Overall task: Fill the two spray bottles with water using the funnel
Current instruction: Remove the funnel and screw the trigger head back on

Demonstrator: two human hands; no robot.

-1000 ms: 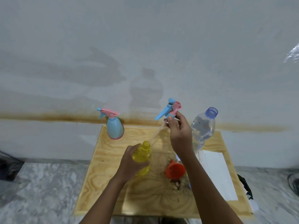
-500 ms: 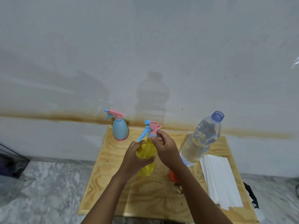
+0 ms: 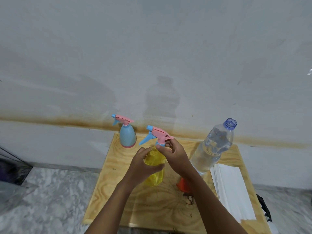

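A yellow spray bottle (image 3: 155, 173) stands on the wooden board (image 3: 135, 205), and my left hand (image 3: 143, 164) grips its body. A pink and blue spray head (image 3: 157, 134) sits on the bottle's neck. My right hand (image 3: 173, 154) pinches the blue collar under that head with thumb and fingers. A blue spray bottle (image 3: 127, 136) with its own pink head stands at the board's back left. The orange funnel (image 3: 183, 184) lies on the board, partly hidden behind my right forearm. An uncapped clear water bottle (image 3: 214, 147), partly filled, stands at the right.
A stack of white paper towels (image 3: 233, 191) lies along the board's right side. A stained white wall rises just behind the board. Grey marbled floor (image 3: 50, 200) surrounds it, with a dark object at the far left edge.
My right hand brought the spray head with its tube down from above the board onto the yellow bottle's neck. It now grips the collar there. My left hand kept hold of the bottle.
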